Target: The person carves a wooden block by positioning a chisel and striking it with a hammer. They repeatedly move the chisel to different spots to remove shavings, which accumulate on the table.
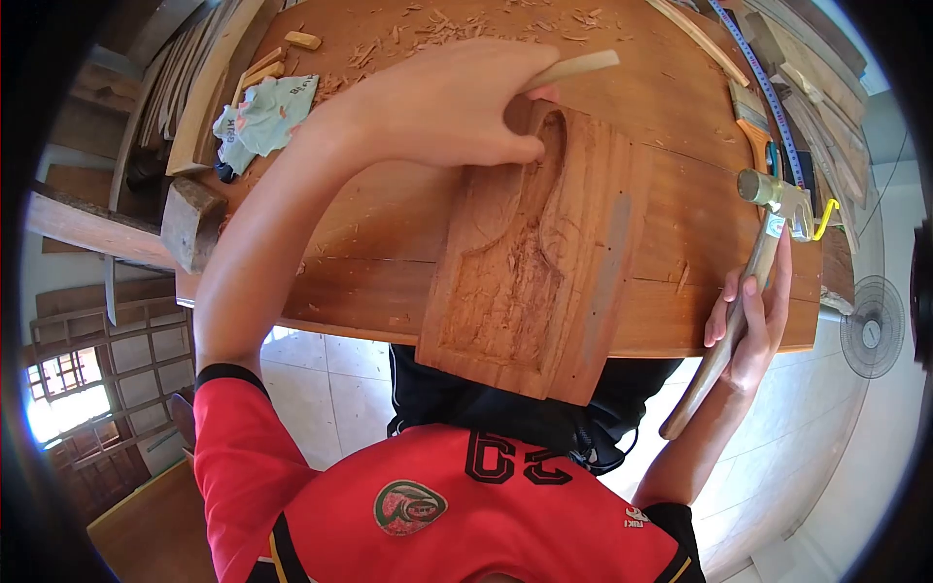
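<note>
A carved wooden board (pixel 515 282) lies on the table with its near end sticking out past the edge; a rough, hollowed recess runs along its face. My left hand (pixel 447 102) is closed over the far end of the board around a pale wooden handle (pixel 583 66), shaped like a chisel's. Any blade is hidden by the hand. Its thumb comes down near the recess. At the table's right edge, my right hand (pixel 753 325) grips the wooden shaft of a hammer (pixel 714 364), head pointing away from me.
Wood shavings (pixel 437 24) litter the wooden table (pixel 369 282). A crumpled pale green cloth (pixel 267 117) and a wood block (pixel 192 222) are at left. On the right are a brush (pixel 751 121), a blue measuring tape (pixel 777 107), wood strips (pixel 812 97) and a fan (pixel 872 327).
</note>
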Demonstrator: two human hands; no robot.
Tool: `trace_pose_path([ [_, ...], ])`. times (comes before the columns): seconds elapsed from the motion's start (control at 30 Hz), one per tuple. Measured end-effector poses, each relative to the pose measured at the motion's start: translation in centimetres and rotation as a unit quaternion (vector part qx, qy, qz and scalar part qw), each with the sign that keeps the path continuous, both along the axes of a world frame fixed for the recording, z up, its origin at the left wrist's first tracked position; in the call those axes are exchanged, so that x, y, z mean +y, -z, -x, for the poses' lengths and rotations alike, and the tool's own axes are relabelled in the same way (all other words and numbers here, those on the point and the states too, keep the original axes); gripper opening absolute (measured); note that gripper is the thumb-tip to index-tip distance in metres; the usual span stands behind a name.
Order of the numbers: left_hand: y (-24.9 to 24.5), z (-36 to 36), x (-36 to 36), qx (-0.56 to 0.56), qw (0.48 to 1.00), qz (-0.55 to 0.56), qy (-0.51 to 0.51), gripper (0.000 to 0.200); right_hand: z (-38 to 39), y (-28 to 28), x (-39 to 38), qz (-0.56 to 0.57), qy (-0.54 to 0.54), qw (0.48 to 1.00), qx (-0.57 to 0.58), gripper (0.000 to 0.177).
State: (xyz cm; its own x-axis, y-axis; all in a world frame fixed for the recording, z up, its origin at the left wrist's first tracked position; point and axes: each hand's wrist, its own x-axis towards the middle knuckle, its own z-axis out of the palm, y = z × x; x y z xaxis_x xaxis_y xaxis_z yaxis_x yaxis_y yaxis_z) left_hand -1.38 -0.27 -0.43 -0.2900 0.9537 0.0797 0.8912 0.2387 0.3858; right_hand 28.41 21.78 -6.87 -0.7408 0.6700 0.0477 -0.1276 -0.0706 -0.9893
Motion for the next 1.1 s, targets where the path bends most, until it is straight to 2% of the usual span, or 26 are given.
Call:
trace_pose_path([
  [0.13,-1.3,-0.6,2.0,0.080,0.994,0.068,0.028,0.034,0.0,-0.1,-0.1,0.009,0.001,1.000,-0.001,0.077],
  [0.23,-1.9,-0.9,3.1,0.078,0.989,0.120,0.044,0.037,0.0,-0.3,0.1,0.014,-0.006,1.000,0.007,0.078],
  [0.43,-1.5,-1.3,2.1,0.158,0.983,0.080,0.050,0.040,-0.4,-0.5,0.1,0.055,-0.007,0.998,-0.003,0.081],
  [0.63,-2.5,-3.2,-2.4,0.161,0.970,0.146,-0.108,0.052,-0.3,-0.5,0.5,0.053,-0.024,0.998,0.011,0.079],
  [0.73,-3.2,-3.9,-4.4,0.128,0.966,0.172,-0.145,0.053,-0.3,-0.6,0.2,0.066,-0.019,0.998,0.007,0.080],
  [0.83,-2.7,-3.3,-7.5,0.081,0.981,0.133,-0.117,0.046,-0.5,-0.1,0.1,0.034,0.002,0.999,-0.005,0.083],
  [0.93,-3.2,-3.9,-9.5,0.018,0.975,0.167,-0.146,0.040,-0.2,0.1,-0.2,0.018,0.018,1.000,0.003,0.080],
  [0.97,-3.0,-4.2,-10.3,-0.002,0.980,0.130,-0.151,0.033,-0.2,0.1,-0.2,-0.004,0.016,1.000,-0.003,0.078],
  [1.0,-2.8,-4.3,-11.0,-0.034,0.976,0.141,-0.164,0.033,0.0,0.0,-0.7,-0.017,0.026,1.000,-0.003,0.078],
  [1.07,-3.0,-4.1,-11.8,-0.102,0.965,0.154,-0.188,0.033,-0.8,-0.4,-2.2,0.021,0.028,0.999,0.006,0.080],
  [1.1,-3.3,-4.0,-11.7,-0.087,0.960,0.181,-0.195,0.032,-1.3,-0.2,-2.7,0.043,-0.018,0.998,0.040,0.087],
])
